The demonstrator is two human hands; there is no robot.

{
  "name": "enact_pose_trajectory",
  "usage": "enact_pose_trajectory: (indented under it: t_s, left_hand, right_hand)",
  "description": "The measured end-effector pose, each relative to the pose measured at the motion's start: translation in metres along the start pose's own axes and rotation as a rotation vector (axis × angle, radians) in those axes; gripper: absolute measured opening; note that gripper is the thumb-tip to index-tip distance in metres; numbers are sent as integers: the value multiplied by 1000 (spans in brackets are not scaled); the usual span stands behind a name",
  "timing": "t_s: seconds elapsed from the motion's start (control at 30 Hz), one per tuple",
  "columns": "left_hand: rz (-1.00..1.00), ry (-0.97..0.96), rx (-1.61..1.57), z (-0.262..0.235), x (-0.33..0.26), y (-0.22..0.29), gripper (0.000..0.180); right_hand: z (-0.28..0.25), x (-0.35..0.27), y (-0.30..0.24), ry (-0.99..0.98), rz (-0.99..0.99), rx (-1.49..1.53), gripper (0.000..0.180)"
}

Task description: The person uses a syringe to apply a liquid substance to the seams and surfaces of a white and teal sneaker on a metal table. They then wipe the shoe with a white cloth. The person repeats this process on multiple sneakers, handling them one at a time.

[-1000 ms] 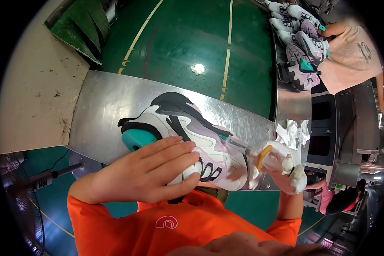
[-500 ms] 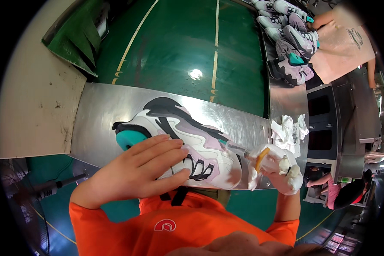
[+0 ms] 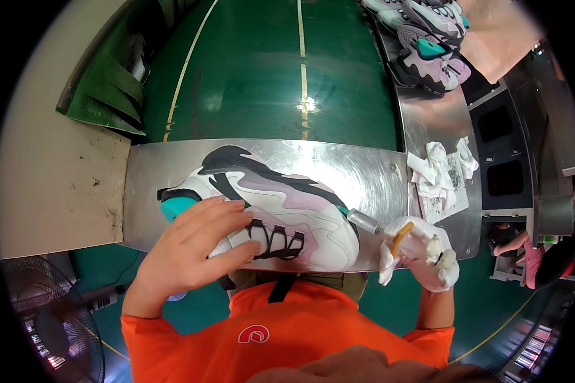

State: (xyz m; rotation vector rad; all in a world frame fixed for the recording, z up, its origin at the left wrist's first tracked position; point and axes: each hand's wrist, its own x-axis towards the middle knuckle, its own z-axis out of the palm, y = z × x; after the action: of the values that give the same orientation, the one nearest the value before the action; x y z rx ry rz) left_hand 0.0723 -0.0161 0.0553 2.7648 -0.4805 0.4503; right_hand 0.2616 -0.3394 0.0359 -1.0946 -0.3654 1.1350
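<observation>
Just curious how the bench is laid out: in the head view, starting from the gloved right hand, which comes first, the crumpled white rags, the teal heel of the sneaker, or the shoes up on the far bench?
1. Crumpled white rags, just above the right hand.
2. Teal heel, across the sneaker on the left.
3. Shoes, top right.

We see a shoe factory floor: a steel bench [image 3: 172, 191], green conveyor belt [image 3: 268, 70], finished sneakers [image 3: 428, 45] lined up, and cleaning rags [image 3: 434, 169].
</observation>
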Motion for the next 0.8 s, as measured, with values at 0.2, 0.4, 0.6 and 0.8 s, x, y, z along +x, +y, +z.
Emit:
enact_pose_trajectory:
  t_s: [0.2, 0.4, 0.6, 0.8]
  left_hand:
    - [-8, 0, 44, 1, 0, 8, 31]
    - [-34, 81, 190, 17, -12, 33, 30]
    - [-87, 122, 326, 35, -22, 65, 28]
    - [-137, 136, 403, 43, -27, 85, 33]
  right_hand:
    - [-13, -13, 23, -36, -115, 149, 102]
    - [-32, -20, 48, -29, -221, 222, 106]
    - [-46, -15, 64, -186, -279, 404, 101]
    - [-46, -20, 91, -64, -334, 470, 104]
